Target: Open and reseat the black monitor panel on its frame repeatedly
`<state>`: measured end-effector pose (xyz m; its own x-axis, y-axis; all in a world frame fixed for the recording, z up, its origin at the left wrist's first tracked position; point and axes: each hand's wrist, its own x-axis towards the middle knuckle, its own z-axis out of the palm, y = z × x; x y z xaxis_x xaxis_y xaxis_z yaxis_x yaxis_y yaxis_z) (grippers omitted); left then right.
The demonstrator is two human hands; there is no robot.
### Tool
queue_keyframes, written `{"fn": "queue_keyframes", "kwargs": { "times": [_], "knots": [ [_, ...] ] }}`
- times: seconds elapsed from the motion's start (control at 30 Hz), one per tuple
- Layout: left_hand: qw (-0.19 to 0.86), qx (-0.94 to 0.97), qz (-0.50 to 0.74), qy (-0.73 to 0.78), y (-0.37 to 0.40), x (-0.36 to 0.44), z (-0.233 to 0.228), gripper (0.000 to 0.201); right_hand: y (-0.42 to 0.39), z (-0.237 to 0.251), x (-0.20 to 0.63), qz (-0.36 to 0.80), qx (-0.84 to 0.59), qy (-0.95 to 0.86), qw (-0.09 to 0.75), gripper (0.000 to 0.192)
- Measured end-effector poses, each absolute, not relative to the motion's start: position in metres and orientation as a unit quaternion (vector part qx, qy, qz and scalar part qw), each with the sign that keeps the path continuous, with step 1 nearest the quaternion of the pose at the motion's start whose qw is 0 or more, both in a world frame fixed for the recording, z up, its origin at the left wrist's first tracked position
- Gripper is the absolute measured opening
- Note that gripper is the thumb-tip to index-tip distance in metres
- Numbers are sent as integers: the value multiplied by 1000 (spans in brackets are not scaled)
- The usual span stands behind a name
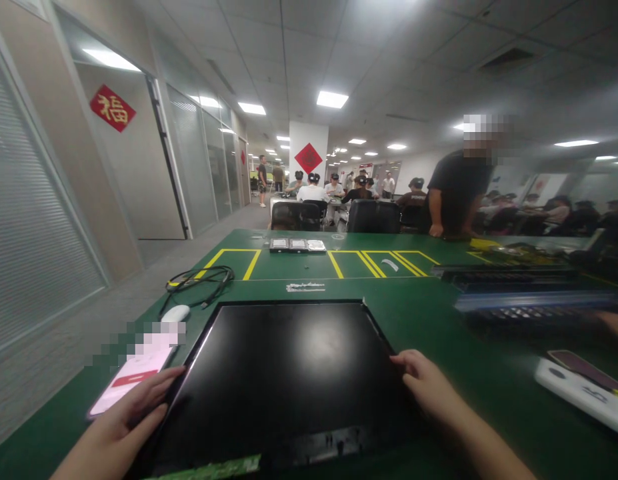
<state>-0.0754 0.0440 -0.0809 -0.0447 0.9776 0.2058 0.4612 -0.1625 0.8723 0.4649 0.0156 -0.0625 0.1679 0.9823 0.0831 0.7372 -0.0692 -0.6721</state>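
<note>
At the centre of the dial, on the green table (419, 427), lies a black LCD panel (289, 360), gripped at its side edges: the left hand (131, 413) has fingers and thumb on the rim at nine o'clock, and the right hand (421, 377) pinches it at three. Whether the panel is lifted or resting, I cannot tell. An uneven lift could twist it and crack the glass, since both holds are only at the edges. A knock could damage the green circuit board (213, 468) exposed at seven o'clock.

Crowding is worst at nine, where the lit phone (139, 380) sits right beside the left hand; a leftward slide could push it. Near ten are a white mouse (175, 313) and a coiled black cable (209, 283), which could snag a corner. Three hard drives (297, 245) sit well apart at twelve. Towards two o'clock, a blurred perforated rail (533, 307) and a co-worker's hand (615, 325) limit room, as does a white device (583, 397) at three.
</note>
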Motion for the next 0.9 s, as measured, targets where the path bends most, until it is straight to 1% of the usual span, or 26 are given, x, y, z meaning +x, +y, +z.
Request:
{"fn": "queue_keyframes", "kwargs": {
  "times": [0.07,0.1,0.2,0.3,0.4,0.47,0.53,0.63,0.8,0.9],
  "knots": [
    [353,564,476,575,43,-70,-72,36,16,-64,466,204,-702,-610,304,47],
    [358,542,490,581,42,-68,-68,33,16,-64,466,205,-702,-610,306,47],
    [379,499,500,598,40,-59,-57,27,17,-64,467,205,-705,-607,305,45],
    [438,431,482,625,36,-50,-51,28,16,-63,467,206,-706,-607,301,45],
    [452,382,500,632,33,-41,-46,25,16,-62,468,210,-704,-608,299,44],
    [483,353,490,634,29,-34,-39,31,16,-61,468,213,-705,-609,294,43],
    [502,305,476,655,24,-25,-29,45,16,-60,469,212,-706,-609,292,42],
    [555,261,476,630,14,-10,-11,57,17,-62,470,207,-709,-607,293,43],
    [608,227,473,596,5,4,8,61,19,-70,473,204,-706,-608,300,43],
    [605,231,465,604,6,2,9,61,19,-73,475,200,-703,-610,306,43]
  ]
}}
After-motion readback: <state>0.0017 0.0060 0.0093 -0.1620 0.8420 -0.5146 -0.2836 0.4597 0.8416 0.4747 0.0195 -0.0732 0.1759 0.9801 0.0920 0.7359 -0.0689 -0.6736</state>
